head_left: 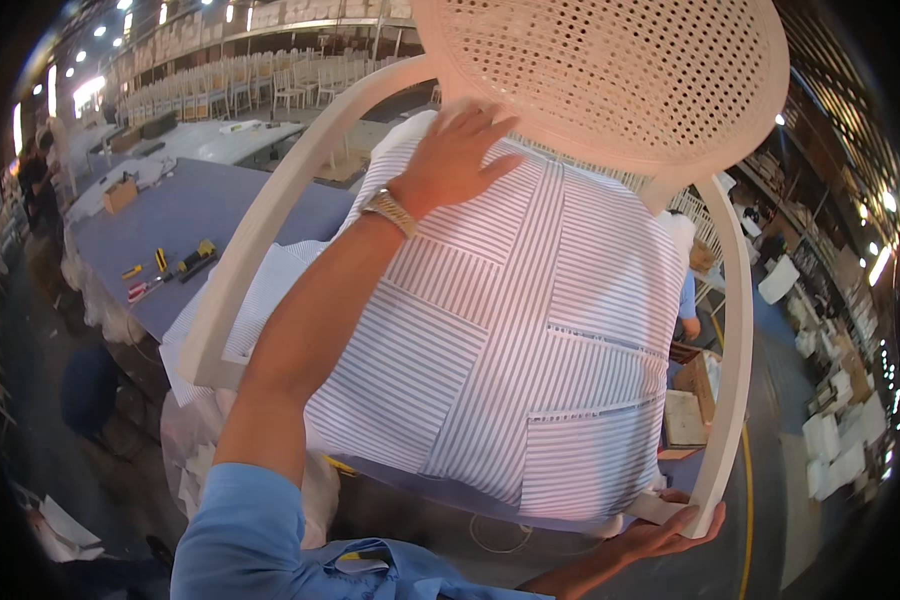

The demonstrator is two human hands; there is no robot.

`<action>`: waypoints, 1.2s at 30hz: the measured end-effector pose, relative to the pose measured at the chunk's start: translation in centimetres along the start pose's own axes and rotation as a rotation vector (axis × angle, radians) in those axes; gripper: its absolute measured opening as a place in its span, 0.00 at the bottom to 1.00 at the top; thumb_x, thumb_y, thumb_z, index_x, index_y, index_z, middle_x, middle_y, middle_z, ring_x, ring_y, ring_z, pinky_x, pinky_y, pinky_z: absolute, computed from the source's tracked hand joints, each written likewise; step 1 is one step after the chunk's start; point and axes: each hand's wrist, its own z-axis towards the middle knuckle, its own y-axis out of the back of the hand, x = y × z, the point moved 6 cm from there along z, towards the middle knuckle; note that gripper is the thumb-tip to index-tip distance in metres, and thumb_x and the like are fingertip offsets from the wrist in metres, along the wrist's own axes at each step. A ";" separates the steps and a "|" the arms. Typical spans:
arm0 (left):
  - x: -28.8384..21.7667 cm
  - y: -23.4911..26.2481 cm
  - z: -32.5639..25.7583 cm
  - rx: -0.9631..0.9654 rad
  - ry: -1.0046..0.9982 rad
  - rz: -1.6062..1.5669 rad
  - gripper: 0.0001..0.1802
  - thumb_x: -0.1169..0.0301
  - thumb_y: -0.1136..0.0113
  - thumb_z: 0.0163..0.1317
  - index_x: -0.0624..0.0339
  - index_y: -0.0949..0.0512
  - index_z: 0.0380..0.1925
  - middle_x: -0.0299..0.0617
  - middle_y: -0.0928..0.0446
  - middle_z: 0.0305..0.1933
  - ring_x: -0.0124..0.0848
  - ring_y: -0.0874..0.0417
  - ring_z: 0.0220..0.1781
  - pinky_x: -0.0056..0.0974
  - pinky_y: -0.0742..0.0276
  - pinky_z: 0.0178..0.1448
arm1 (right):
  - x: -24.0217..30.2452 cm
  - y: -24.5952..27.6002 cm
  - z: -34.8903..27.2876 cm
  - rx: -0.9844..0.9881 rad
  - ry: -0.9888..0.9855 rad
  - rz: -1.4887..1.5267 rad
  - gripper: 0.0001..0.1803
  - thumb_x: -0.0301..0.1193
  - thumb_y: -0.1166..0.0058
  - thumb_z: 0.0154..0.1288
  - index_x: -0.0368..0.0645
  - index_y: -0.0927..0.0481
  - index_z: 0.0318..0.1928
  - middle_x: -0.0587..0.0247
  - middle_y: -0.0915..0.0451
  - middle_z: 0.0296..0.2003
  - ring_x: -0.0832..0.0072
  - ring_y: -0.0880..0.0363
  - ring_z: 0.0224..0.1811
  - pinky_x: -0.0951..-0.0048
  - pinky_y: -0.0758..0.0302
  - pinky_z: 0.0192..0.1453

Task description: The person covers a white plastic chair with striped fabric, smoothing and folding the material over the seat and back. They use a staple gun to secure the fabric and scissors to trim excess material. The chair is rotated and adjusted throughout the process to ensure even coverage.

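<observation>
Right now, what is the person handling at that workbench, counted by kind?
Pale chair frame with cane back: 1
Striped seat cushion: 1
Hands on them: 2, left hand on the cushion, right hand at a leg end
Total: 4

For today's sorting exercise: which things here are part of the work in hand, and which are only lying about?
In hand:
- left hand, flat on the striped cushion
- right hand, gripping a leg of the pale wooden chair

Lying about:
- hand tools on the grey worktable
- cardboard box
- chairs stacked behind
</observation>
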 end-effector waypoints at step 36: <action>11.9 10.0 0.2 0.256 0.128 0.077 0.47 0.41 0.37 0.67 0.58 0.37 0.77 0.57 0.29 0.73 0.44 0.28 0.74 0.52 0.33 0.75 | 3.3 -3.2 2.8 0.212 -0.029 0.154 0.26 0.29 0.46 0.74 0.38 0.34 0.69 0.49 0.22 0.51 0.71 0.19 0.36 0.68 0.21 0.41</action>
